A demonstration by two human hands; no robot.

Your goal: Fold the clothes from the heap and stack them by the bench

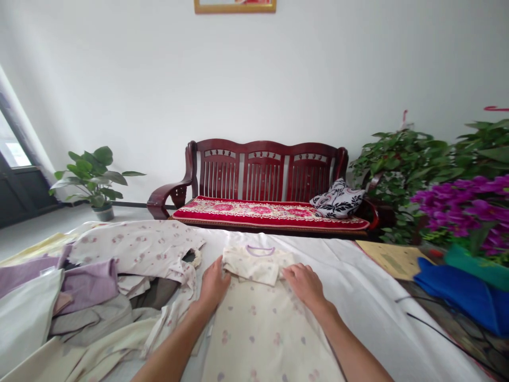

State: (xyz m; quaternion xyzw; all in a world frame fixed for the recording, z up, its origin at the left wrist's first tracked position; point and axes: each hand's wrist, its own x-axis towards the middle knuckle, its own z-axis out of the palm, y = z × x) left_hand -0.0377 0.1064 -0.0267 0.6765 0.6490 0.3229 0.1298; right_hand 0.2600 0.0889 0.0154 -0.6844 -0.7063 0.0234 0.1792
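A cream children's shirt (254, 323) with small printed motifs and a lavender neckline lies flat in front of me. Its sleeves are folded inward across the upper part, below the collar. My left hand (213, 285) is closed on the shirt's left shoulder edge, thumb toward the folded sleeve. On the opposite side, my right hand (305, 285) has its fingers curled onto the shirt's right edge at the folded sleeve. The shirt's lower end runs out of view at the bottom.
Loose clothes (91, 286) in white, lavender, grey and cream are heaped at left on the white cloth (382, 313). At right are a blue cloth (469, 297), dark cables and purple flowers (469, 212). Behind stands a wooden bench (264, 170) with a patterned cushion (338, 200).
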